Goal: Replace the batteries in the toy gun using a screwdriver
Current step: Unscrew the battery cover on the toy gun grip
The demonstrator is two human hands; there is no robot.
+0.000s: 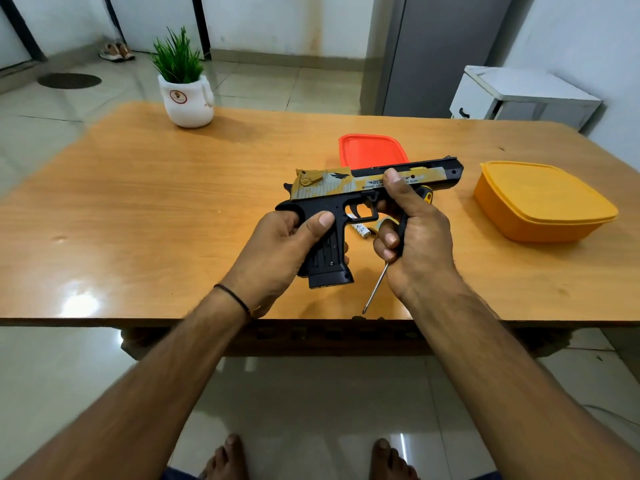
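Two-handed hold on the toy gun (332,192)

It hangs above the table (173,202), barrel pointing to 3 o'clock. The left hand (277,247) curls round its grip; the right hand (419,237) pinches the barrel and clutches the screwdriver (375,289), tip toward 7 o'clock. A battery (360,231) lies below the trigger

A single wide-angle view is given, taken from the person's head and aimed forward and down across the table (138,202). The left hand (277,244) and right hand (415,233) are seen close, near frame centre. The floor (69,375) and bare feet (225,455) are caught at 6 o'clock, the far wall (277,22) at 12 o'clock. The table's edges are bowed by the lens.
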